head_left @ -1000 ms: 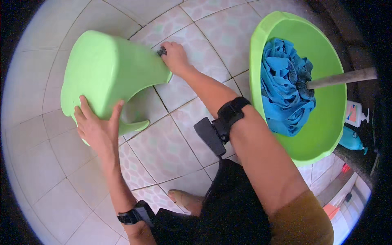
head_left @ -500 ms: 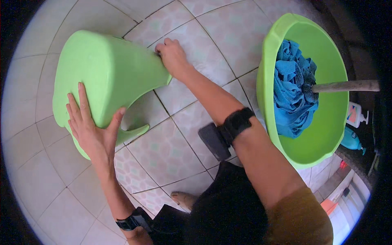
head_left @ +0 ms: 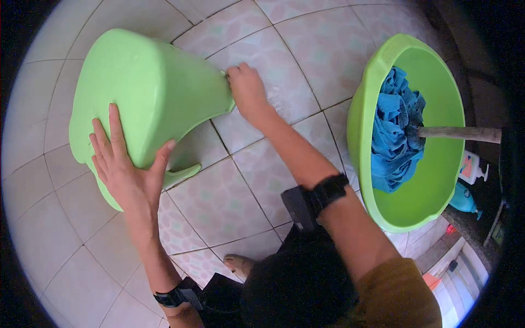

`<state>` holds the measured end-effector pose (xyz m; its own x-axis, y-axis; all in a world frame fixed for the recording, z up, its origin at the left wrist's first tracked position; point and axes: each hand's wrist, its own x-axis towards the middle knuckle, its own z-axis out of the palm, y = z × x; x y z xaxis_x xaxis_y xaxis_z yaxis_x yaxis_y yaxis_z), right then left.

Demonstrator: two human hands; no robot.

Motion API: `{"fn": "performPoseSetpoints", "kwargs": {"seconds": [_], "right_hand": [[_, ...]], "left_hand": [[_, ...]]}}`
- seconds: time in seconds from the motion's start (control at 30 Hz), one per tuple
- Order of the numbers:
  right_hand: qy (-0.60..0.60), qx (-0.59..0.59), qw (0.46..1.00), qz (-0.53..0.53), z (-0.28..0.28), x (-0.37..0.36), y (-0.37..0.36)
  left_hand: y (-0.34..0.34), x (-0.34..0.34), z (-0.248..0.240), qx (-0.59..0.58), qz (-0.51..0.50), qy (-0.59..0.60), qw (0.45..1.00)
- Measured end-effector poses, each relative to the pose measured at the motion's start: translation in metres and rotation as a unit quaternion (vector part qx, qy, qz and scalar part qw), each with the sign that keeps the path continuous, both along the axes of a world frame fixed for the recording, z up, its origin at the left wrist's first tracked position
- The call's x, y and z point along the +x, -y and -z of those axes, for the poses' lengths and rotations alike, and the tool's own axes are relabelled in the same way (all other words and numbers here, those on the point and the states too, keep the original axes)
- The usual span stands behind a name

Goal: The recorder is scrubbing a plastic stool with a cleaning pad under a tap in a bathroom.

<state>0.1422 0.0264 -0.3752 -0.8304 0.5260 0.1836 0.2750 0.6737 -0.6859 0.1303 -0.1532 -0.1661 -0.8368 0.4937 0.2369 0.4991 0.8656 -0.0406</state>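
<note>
A light green plastic stool (head_left: 188, 82) lies on the left, its broad seat facing left and its legs pointing right. My left hand (head_left: 128, 169) rests flat on the seat with the fingers spread and the thumb apart. At the end of the far leg, my right hand (head_left: 249, 90) has its fingers curled against the leg's edge; the fingertips are partly hidden. A nearer leg curves out below my left thumb.
Right of me stands a green basin (head_left: 358, 128) with wet-looking blue cloth (head_left: 391, 147) and a wooden handle (head_left: 459, 133) across its rim. A white pump bottle (head_left: 471, 168) and a teal bottle (head_left: 464, 199) are beyond it. The tiled floor (head_left: 219, 199) has a wet patch.
The whole view has shifted slightly. My right hand and the stool's far leg have moved a little to the right, while my left hand stays flat on the seat.
</note>
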Motion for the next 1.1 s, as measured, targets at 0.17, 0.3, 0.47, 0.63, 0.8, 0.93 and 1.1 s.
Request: {"fn": "performPoseSetpoints", "kwargs": {"seconds": [0.17, 0.3, 0.47, 0.63, 0.8, 0.93, 1.1], "right_hand": [[-0.004, -0.080, 0.994, -0.079, -0.011, 0.054, 0.018], [-0.046, -0.112, 0.993, -0.007, 0.000, 0.045, -0.005], [-0.095, -0.088, 0.991, 0.040, -0.006, 0.026, -0.014], [-0.023, -0.059, 0.998, -0.023, -0.006, 0.057, 0.021], [-0.132, -0.314, 0.940, -0.006, -0.017, 0.062, 0.035], [-0.190, -0.314, 0.930, -0.034, -0.044, 0.059, 0.028], [-0.124, -0.210, 0.970, 0.019, -0.019, 0.045, 0.025]], "left_hand": [[0.003, 0.001, -0.003, -0.004, -0.003, -0.014, 1.000], [-0.005, 0.006, 0.003, -0.010, -0.009, -0.017, 1.000], [-0.011, 0.023, 0.003, -0.001, -0.034, -0.043, 0.999], [-0.013, 0.024, 0.003, -0.006, -0.041, -0.049, 0.998], [-0.011, 0.023, 0.006, -0.025, -0.050, -0.061, 0.997], [-0.011, 0.020, 0.002, -0.026, -0.050, -0.060, 0.997], [-0.017, 0.019, 0.009, -0.026, -0.059, -0.048, 0.997]]}}
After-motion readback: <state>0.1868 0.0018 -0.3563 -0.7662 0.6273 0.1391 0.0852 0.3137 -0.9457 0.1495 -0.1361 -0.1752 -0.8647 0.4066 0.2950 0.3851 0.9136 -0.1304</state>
